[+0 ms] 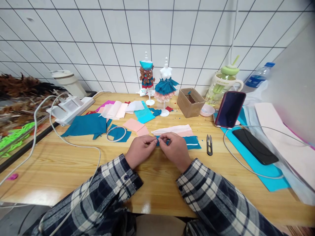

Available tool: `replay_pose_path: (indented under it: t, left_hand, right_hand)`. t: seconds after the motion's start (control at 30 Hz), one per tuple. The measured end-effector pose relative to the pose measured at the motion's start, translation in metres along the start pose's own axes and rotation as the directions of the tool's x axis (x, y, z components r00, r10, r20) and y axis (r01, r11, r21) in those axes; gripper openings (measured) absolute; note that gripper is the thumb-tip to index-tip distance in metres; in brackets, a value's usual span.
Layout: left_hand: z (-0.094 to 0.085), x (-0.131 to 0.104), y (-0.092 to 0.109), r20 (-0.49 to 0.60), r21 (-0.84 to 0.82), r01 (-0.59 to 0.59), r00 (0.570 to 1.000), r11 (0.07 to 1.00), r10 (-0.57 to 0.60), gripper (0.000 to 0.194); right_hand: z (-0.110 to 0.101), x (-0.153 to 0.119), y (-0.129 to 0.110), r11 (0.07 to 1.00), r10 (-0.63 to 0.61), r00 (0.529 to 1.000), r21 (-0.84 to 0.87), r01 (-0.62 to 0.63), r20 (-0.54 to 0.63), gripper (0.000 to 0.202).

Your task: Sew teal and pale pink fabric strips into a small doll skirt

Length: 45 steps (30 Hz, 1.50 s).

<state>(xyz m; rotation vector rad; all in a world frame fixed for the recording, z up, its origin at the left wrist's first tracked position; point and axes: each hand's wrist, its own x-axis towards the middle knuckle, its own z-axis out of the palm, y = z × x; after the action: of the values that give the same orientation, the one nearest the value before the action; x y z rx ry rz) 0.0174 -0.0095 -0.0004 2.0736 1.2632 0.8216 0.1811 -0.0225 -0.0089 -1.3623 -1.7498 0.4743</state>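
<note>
Head view: bright, even light, looks overhead (source out of frame). Glare patch low on the surface (98, 183) near the front edge, between the sleeves, plus a paler sheen at its left front. Shadows soft and faint, mild darkening under the hands. White tiled wall (110, 29) evenly lit, slight grey falloff at upper right, dark blurred corner there. Wide-angle distortion: tile lines fan out and slant toward the sides, bottle (258, 78) and white cup (69, 83) lean outward. Centre reasonably sharp, fine detail at the fingertips soft, edges softer
</note>
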Motion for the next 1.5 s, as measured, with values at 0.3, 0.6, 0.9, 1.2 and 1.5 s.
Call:
replay_pose_path:
  t: [0.3,0.6,0.9,1.2,1.5]
  left_hand:
    - [0.002,-0.002,0.001,0.007,0.053,-0.021,1.0,0.998,0.021,0.024]
    - [0.001,-0.001,0.002,-0.001,0.017,-0.011,1.0,1.0,0.011,0.024]
    - [-0.001,0.002,0.005,-0.031,-0.107,0.086,0.995,0.991,-0.09,0.026]
    - [0.0,0.005,-0.005,0.205,-0.71,0.461,0.859,0.532,-0.47,0.036]
    - [-0.017,0.005,-0.014,0.246,-0.569,0.566,0.81,0.597,-0.533,0.035]
  right_hand:
    - [0.0,-0.001,-0.001,1.0,-0.007,1.0,-0.03,0.007,0.011,0.007]
    - [0.0,0.002,-0.001,0.986,0.149,0.986,0.064,-0.153,0.077,0.007]
    - [0.002,0.004,0.001,0.966,0.201,0.977,0.153,-0.21,0.078,0.011]
    - [-0.02,0.018,0.015,0.961,0.274,0.959,-0.021,-0.276,-0.07,0.013]
    - [-0.072,0.011,0.07,0.911,0.375,0.917,-0.126,-0.392,-0.138,0.014]
